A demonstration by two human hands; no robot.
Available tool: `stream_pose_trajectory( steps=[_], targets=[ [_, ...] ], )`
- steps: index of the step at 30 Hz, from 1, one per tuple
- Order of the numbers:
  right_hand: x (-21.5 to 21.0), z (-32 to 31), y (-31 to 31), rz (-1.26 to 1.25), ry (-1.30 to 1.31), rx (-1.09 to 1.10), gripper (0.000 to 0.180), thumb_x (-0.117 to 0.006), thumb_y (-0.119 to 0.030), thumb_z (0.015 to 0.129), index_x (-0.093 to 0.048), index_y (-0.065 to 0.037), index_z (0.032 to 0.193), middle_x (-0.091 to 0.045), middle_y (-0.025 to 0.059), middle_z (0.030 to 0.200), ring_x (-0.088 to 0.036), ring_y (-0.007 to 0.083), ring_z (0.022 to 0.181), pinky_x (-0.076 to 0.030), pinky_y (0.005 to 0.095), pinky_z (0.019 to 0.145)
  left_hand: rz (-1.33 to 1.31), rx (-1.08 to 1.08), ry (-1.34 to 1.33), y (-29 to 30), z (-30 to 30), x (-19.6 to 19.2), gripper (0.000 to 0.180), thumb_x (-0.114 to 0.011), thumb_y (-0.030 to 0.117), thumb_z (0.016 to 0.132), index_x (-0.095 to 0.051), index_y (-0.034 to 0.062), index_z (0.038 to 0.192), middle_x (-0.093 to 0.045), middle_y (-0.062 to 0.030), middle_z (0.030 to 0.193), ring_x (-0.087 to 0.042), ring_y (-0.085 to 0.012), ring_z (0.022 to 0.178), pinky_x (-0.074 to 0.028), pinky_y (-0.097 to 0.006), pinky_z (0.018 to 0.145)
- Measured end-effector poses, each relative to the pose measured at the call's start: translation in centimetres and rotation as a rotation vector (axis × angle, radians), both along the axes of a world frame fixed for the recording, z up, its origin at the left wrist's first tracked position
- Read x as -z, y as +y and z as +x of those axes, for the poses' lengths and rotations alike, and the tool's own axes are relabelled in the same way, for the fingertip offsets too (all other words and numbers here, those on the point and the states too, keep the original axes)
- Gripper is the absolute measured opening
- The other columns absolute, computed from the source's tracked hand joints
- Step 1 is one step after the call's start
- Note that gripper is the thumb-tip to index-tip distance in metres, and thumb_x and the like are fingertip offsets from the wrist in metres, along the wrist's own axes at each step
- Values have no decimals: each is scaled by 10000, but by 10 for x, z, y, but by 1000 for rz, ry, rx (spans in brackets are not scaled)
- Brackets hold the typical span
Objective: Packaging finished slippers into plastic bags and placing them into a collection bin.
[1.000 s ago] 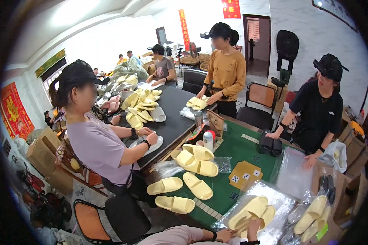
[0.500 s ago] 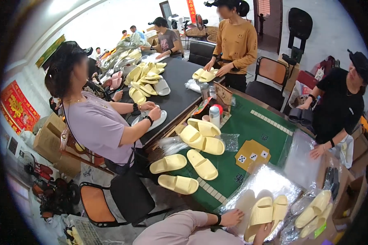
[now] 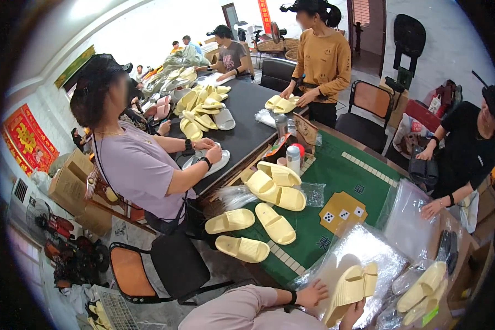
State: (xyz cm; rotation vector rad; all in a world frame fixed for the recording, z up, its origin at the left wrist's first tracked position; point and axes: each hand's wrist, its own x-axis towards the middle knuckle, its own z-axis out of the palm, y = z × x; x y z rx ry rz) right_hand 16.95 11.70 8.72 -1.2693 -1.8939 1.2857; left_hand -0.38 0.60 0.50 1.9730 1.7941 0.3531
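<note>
A pair of pale yellow slippers (image 3: 345,290) is tilted up over a stack of clear plastic bags (image 3: 368,247) at the lower right. My right hand (image 3: 353,314) grips the pair from its near right side, with the fingers partly hidden by the soles. Beside them, on the left, my left hand (image 3: 312,293) has its fingers spread near the edge of the bags and holds nothing. To the right lies another yellow pair (image 3: 423,294) in clear plastic.
Several loose yellow slippers (image 3: 275,223) lie on the green table (image 3: 357,165), near a white bottle (image 3: 293,158). A person in lilac (image 3: 137,165) handles light slippers at the black table (image 3: 247,104). Opposite, a person in black (image 3: 467,148) holds dark slippers (image 3: 422,168). An orange-backed chair (image 3: 165,269) stands left.
The slippers in my right hand have tilted and drawn closer together. My left hand's fingers have spread. The person in black has moved the dark slippers. The view has shifted slightly.
</note>
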Motion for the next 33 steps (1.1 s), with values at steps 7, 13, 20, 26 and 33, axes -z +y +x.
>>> stream_pose_trajectory(
  steps=[7, 13, 20, 26, 33],
  targets=[
    [-10, -6, -4, -103, 31, -3, 309, -419, -45, 859, -492, 74, 1135, -516, 201, 1157, -460, 304, 1074, -342, 346, 923, 29, 8, 22, -6, 3, 26, 497, -516, 241, 780, -392, 29, 1212, -386, -177, 1260, -321, -337, 1224, -183, -512, 1031],
    [11, -4, 0, -90, 228, 55, 286, -450, -74, 888, -498, 70, 1131, -469, 150, 1174, -480, 250, 1046, -375, 314, 881, 152, -60, -91, -8, 2, 14, 323, -488, 224, 799, -503, 19, 1049, -437, -157, 1209, -352, -324, 1181, -231, -500, 999],
    [-12, -14, -12, -179, 366, 2, 293, -431, -111, 916, -493, 66, 1141, -434, 85, 1217, -469, 180, 1056, -353, 268, 903, 173, -43, -82, -15, 3, 18, 193, -503, 210, 811, -591, 58, 890, -501, -129, 1107, -408, -301, 1125, -254, -478, 993],
    [-9, -9, -13, -118, 310, 2, 264, -449, -63, 882, -517, 67, 1102, -447, 94, 1201, -465, 188, 1061, -351, 275, 906, 179, -125, -167, -14, 3, 11, 206, -511, 231, 815, -601, 83, 928, -501, -115, 1107, -409, -291, 1119, -249, -482, 993],
    [-12, -7, -22, -111, 313, -17, 250, -445, -20, 862, -530, 67, 1080, -455, 95, 1193, -468, 194, 1059, -357, 279, 899, 259, -100, -2, -21, 2, 8, 229, -490, 209, 840, -504, 72, 1023, -476, -115, 1140, -403, -274, 1140, -226, -489, 1009]
  ],
)
